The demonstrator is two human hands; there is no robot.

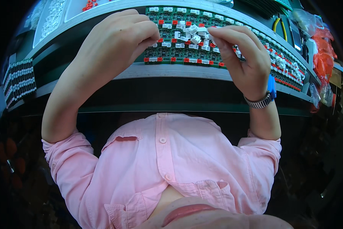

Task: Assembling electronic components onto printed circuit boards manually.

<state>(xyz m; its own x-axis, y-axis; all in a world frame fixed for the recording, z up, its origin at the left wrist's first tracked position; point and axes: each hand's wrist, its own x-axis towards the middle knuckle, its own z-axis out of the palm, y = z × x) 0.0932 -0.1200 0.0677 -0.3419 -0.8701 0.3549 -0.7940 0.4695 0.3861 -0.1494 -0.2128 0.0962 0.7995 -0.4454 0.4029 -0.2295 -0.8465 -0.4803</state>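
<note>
Both hands work over the green circuit board (179,42). Left hand (114,42) is curled closed on its left edge. Right hand (244,57) pinches a white connector (209,37) above the loose pile (192,32).

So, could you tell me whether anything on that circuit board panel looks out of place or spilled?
Yes: a loose heap of white connectors lies jumbled on the green circuit board panel between the left hand and right hand, unlike the seated red and white ones in neat rows.
</note>
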